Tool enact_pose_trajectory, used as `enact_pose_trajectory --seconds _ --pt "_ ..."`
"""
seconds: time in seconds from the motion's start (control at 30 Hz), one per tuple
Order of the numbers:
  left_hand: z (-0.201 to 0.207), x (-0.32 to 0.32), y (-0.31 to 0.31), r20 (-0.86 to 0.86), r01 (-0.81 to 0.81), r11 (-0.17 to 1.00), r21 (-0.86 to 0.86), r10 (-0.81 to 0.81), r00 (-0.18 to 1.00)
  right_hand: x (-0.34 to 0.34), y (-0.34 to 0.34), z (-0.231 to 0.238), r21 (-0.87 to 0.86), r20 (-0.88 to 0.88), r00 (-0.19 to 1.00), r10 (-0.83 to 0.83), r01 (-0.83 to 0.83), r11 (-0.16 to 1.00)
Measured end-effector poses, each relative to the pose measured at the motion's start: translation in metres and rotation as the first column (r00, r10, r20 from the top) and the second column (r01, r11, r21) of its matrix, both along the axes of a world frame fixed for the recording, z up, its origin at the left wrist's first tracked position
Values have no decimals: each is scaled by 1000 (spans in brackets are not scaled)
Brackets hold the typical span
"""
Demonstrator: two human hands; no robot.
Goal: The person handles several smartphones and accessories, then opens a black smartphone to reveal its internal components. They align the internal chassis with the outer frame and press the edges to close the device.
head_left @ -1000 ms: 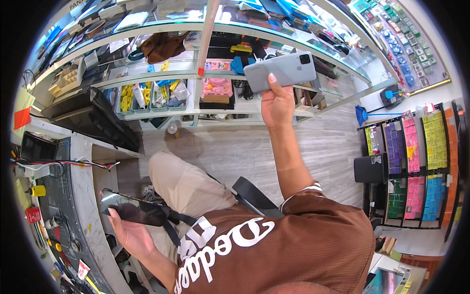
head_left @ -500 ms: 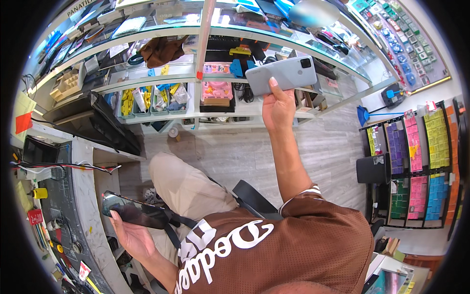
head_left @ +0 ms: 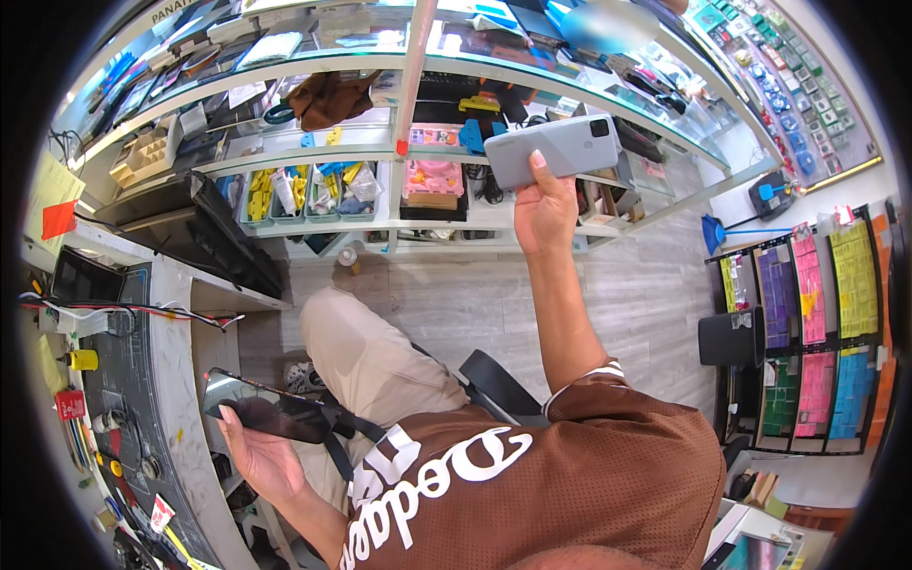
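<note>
My right hand (head_left: 546, 214) is stretched forward, gripping a silver-grey smartphone (head_left: 541, 152) by its near edge. The thumb lies across the phone's back, which faces me, and a dark camera block shows at its upper right corner. Down at the left, beside my knee, my left hand (head_left: 261, 461) holds a glossy black smartphone (head_left: 266, 404). That phone is tilted, with a thumb at its left edge and most fingers hidden beneath it. A black strap (head_left: 356, 426) passes by its right end.
Ahead stand glass shelves (head_left: 570, 85) with bins of small yellow parts (head_left: 261, 195) and a pink case (head_left: 432, 178). To the left is a workbench (head_left: 133, 399) with tools and cables. A rack of coloured cards (head_left: 807, 294) stands right. A cup (head_left: 348, 257) sits on the floor.
The surroundings have shifted slightly right in view as my head turned a little. Both hands keep their phones, and the grey phone sits slightly farther right and lower in the picture.
</note>
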State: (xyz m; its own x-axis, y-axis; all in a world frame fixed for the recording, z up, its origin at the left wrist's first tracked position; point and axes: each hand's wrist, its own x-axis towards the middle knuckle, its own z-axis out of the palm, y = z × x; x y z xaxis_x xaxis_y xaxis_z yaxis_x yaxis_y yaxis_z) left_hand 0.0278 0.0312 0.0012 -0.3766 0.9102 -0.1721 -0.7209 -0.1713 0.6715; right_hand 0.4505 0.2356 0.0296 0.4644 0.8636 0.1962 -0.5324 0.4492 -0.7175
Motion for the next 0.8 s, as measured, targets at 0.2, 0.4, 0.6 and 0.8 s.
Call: enact_pose_trajectory --seconds 0.2,0.4,0.6,0.8 --pt "6 5 -2 -46 -8 1000 -24 7 999 2 5 2 33 19 1000 6 -7 999" --pt "23 30 26 13 -30 999 -37 31 999 38 11 26 47 349 902 -254 254 966" --pt "18 21 28 -28 -50 998 45 51 998 48 50 93 269 952 7 -305 453 850" --pt "33 25 23 33 -74 997 38 73 997 79 143 123 356 893 -397 -213 331 874"
